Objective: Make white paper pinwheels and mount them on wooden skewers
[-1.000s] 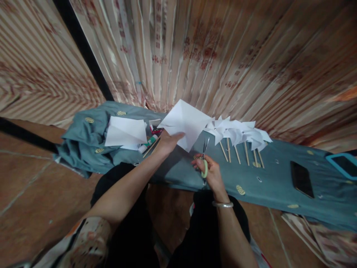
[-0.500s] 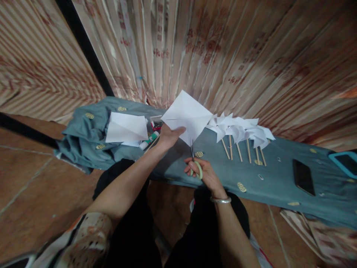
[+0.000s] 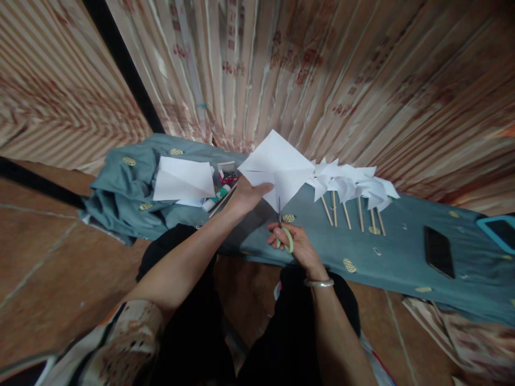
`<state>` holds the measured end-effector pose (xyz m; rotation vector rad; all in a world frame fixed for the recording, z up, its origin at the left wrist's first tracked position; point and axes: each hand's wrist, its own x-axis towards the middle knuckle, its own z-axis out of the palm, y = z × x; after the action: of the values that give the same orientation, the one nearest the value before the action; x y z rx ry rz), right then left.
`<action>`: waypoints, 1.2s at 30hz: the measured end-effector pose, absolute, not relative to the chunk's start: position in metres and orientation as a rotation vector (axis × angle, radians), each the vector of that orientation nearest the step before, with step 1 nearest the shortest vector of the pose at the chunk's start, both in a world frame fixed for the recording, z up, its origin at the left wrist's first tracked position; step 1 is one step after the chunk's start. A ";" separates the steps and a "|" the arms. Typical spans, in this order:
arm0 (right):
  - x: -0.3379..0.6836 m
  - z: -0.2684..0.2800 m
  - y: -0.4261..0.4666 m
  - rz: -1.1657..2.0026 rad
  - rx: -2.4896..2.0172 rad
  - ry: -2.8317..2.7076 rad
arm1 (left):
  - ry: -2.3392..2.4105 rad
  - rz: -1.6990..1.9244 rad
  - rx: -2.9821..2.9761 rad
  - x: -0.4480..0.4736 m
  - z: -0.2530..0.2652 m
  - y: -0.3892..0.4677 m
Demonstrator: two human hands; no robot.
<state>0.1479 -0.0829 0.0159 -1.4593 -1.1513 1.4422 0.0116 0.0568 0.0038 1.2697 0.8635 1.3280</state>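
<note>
My left hand [image 3: 250,196] grips a square sheet of white paper [image 3: 277,155] at its left side, thumb on top. The sheet is turned with one corner toward me and has a slit at its left corner. In my right hand [image 3: 295,241] is a pair of scissors [image 3: 286,239] with light green handles. Their blades point away from me and sit at the sheet's near corner. Right of the sheet lie several white paper pinwheels [image 3: 346,182] on wooden sticks, partly overlapping.
A stack of white paper [image 3: 183,179] lies at the left of the cloth-covered bench [image 3: 398,257]. Between stack and sheet are a small red-and-white box [image 3: 228,174] and a glue stick [image 3: 215,199]. A dark phone [image 3: 438,252] lies at the right, a blue-framed object [image 3: 499,233] beyond. Behind hangs a curtain [image 3: 257,69].
The paper has shifted slightly to the right in view, with both hands. The scissor blades still meet its near corner. The view itself has moved a little.
</note>
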 end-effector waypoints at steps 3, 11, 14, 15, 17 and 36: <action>0.148 0.016 -0.083 1.434 -1.465 -1.161 | 0.839 1.323 1.282 0.011 0.007 0.056; 0.148 0.014 -0.083 1.426 -1.454 -1.181 | 0.846 1.327 1.243 0.013 0.010 0.053; 0.149 0.014 -0.083 1.426 -1.453 -1.192 | 0.848 1.322 1.240 0.014 0.009 0.053; 0.149 0.015 -0.083 1.426 -1.452 -1.198 | 0.854 1.317 1.246 0.013 0.009 0.053; 0.149 0.015 -0.083 1.425 -1.452 -1.203 | 0.867 1.309 1.253 0.013 0.009 0.052; 0.149 0.015 -0.083 1.413 -1.472 -1.239 | 0.852 1.314 1.223 0.014 0.011 0.051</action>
<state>0.1493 -0.0832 0.0150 -1.4718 -1.2386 1.4127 0.0135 0.0513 0.0110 1.2227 0.8518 1.3144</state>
